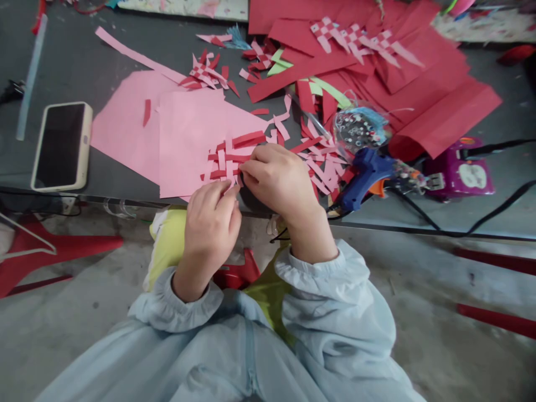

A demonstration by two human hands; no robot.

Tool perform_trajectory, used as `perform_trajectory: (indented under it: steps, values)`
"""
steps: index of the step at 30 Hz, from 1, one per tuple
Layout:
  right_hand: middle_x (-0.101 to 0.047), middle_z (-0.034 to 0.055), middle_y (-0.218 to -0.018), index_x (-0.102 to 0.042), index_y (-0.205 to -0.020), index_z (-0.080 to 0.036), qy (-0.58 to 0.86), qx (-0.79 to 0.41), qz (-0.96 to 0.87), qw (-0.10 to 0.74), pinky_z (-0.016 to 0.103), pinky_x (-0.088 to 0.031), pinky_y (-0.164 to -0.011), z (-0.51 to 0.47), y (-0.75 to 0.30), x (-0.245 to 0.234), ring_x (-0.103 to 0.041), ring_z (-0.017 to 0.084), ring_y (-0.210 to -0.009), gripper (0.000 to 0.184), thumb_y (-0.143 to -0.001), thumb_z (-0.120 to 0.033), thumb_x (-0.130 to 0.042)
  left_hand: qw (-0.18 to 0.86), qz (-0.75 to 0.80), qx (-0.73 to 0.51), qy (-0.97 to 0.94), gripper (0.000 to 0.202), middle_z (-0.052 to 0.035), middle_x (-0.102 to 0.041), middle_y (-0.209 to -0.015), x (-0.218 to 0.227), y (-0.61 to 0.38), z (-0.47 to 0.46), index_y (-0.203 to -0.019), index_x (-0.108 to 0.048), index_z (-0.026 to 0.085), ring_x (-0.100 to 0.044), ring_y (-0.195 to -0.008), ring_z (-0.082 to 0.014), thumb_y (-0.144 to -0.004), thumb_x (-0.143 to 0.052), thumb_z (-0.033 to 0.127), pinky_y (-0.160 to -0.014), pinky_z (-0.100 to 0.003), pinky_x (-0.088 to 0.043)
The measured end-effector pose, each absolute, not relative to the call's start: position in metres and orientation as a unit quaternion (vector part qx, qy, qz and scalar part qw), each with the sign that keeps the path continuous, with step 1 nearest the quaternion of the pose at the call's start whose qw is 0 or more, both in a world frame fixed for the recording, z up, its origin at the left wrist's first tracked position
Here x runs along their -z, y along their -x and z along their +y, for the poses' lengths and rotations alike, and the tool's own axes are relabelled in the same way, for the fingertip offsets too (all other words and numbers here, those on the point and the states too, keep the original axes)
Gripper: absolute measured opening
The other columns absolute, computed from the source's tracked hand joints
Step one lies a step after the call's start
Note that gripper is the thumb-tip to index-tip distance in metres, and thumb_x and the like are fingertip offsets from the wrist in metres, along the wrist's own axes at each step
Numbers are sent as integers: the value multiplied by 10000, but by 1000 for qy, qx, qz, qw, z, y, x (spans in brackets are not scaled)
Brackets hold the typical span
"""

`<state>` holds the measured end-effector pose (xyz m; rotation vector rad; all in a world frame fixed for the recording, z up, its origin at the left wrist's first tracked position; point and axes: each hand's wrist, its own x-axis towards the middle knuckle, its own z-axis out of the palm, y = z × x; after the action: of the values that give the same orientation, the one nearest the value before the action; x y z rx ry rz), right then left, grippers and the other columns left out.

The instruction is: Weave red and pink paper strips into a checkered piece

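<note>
Strips (228, 158) apparently on sheet (184, 137), right of phone (61, 146)

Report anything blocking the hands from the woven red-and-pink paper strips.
Nothing visible: the left hand is at the near edge of those woven paper strips, the right hand at their right side.

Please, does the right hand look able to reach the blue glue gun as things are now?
Probably yes: the blue glue gun lies close to the right hand, with only loose paper strips between them. The hand is at the woven strips, so it may need to leave these first.
</note>
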<state>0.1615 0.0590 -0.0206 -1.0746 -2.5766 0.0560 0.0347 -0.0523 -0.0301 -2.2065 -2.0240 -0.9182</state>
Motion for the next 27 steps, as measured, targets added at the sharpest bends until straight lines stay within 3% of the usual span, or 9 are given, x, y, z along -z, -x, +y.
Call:
perform_trajectory:
  steps: [4, 9, 20, 27]
  values:
    - [-645, 91, -782, -707, -706, -165, 400, -30, -896, 190, 330, -281, -584, 60, -160, 21, -500, 185, -751, 301, -882, -62, -485, 35, -664, 316, 677, 254, -132, -687, -1180, 27, -34, -53, -1144, -655, 163, -611, -1152, -260, -937, -508, 141, -1023, -452, -496]
    - [-643, 83, -782, -711, -718, -173, 382, -23, -902, 199, 329, -290, -594, 60, -162, 24, -496, 185, -747, 296, -904, -101, -492, 82, -720, 342, 598, 243, -78, -713, -1000, 26, -22, -53, -1062, -645, 199, -632, -997, -231, -935, -455, 116, -954, -424, -474]
    - [-661, 85, -798, -728, -761, -169, 371, -3, -907, 200, 332, -329, -611, 60, -165, 26, -536, 192, -776, 325, -936, -121, -459, 42, -753, 298, 585, 222, -77, -727, -1068, 34, -12, -48, -1068, -631, 219, -570, -1048, -294, -892, -556, 106, -925, -460, -451]
    - [-665, 90, -796, -727, -763, -165, 381, 9, -903, 197, 333, -338, -608, 60, -165, 25, -539, 200, -777, 310, -907, -89, -464, 29, -767, 302, 565, 334, -100, -705, -1102, 35, -13, -45, -1172, -660, 226, -585, -1098, -273, -884, -546, 99, -946, -459, -466]
